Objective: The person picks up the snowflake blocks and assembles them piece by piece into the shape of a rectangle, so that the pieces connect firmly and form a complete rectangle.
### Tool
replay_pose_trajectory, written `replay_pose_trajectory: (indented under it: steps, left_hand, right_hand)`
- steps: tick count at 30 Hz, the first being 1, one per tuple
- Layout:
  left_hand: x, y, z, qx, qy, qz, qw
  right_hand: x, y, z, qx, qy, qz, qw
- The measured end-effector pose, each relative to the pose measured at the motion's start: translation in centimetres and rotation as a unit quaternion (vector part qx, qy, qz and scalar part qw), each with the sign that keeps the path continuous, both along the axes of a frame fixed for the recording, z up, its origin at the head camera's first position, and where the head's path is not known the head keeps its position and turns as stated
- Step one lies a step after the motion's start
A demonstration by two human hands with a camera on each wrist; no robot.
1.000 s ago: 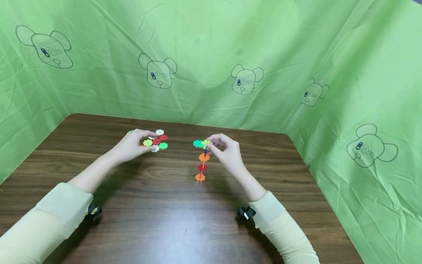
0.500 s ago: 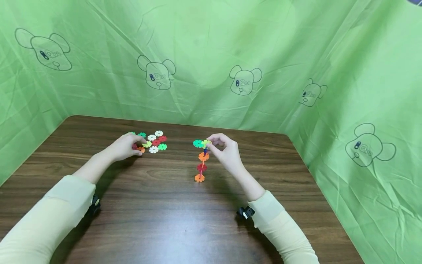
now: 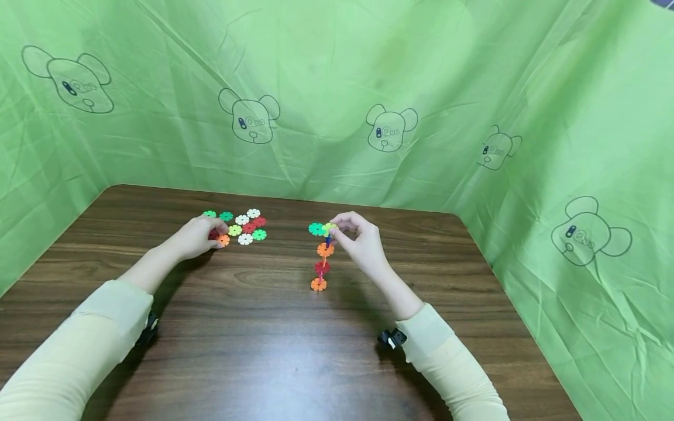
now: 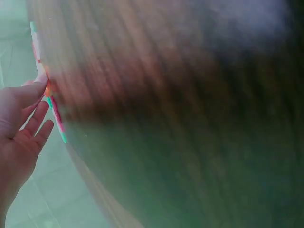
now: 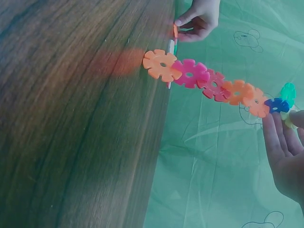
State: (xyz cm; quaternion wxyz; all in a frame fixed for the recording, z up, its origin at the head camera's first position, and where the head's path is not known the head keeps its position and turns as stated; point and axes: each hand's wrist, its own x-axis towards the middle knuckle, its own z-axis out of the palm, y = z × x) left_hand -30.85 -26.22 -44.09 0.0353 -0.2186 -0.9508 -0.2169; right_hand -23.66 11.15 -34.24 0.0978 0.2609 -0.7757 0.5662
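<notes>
I'd lift the orange plastic flower-shaped disc (image 3: pixel 224 240) by its rim, clear of the loose white, red and green plastic discs (image 3: pixel 249 227), all left of the multicoloured interlocked-disc chain (image 3: pixel 323 267); hold chain steady. Left hand (image 3: pixel 196 237): thumb and index nearly closed, pinching orange disc. Right hand (image 3: pixel 367 247): fingers pinching the yellow-green plastic disc (image 3: pixel 329 226) atop the chain.

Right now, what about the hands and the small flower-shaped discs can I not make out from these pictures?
Head view: part of the leftmost red disc, covered by the left hand.
Left wrist view: the faces of the loose discs, seen only edge-on.
Right wrist view: part of the held yellow disc, covered by the right hand, which the picture's right edge cuts off.
</notes>
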Motion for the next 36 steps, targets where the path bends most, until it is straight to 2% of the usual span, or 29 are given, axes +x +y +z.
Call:
replay_pose_trajectory:
  steps: [7,11,15,20,24,30,36]
  left_hand:
    - [0.1,-0.1,0.3,0.002,0.016,-0.002,0.9999]
    - [0.3,-0.3,0.7,0.014,0.003,0.002,0.9999]
    - [0.8,-0.2,1.5,0.027,-0.006,0.004,0.9996]
    - [1.4,0.5,2.4,0.038,0.003,0.016,0.9991]
    - [1.8,1.3,2.9,0.049,0.006,0.012,0.9987]
    - [2.5,3.2,4.1,0.076,0.047,0.005,0.996]
    - [3.5,5.2,5.6,0.112,0.086,0.014,0.9899]
  right_hand:
    - [0.1,0.0,0.0,0.014,0.011,-0.005,0.9998]
    - [0.2,0.0,0.0,0.023,0.016,-0.009,0.9996]
    - [0.4,0.1,0.2,0.029,0.021,-0.009,0.9993]
    - [0.5,0.0,0.4,0.04,0.033,-0.013,0.9986]
    - [0.5,0.0,0.4,0.054,0.04,-0.022,0.9975]
    - [0.4,0.1,0.5,0.069,0.026,-0.033,0.9967]
    - [0.5,0.1,0.6,0.074,0.02,-0.029,0.9966]
